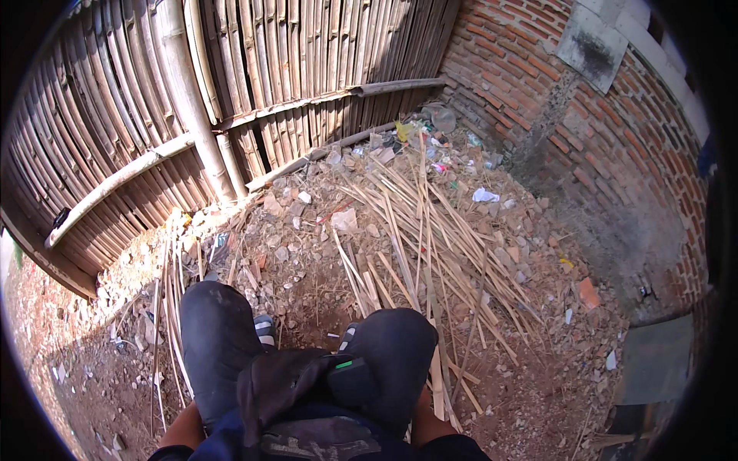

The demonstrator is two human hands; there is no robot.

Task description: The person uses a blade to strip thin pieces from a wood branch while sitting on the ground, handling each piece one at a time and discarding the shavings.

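I sit or squat with my dark-trousered knees [219,323] bent up in front of me. My left arm [184,429] shows only as a short stretch beside the left thigh, and my right arm [429,415] likewise beside the right one. Both hands are hidden, so what they hold or touch does not show. Close by my right leg lies a loose pile of split bamboo strips [453,261], fanned over the ground. A smaller bunch of thin strips [171,323] stands by my left knee. On my lap sits a black device [350,382] with a green light, near dark cloth.
A bamboo-slat fence [292,61] with a thick post [188,100] rises ahead. A brick wall [600,146] closes the right side. Rubble and litter, including a white scrap [485,195], cover the ground. A grey sheet [656,361] stands low at the right.
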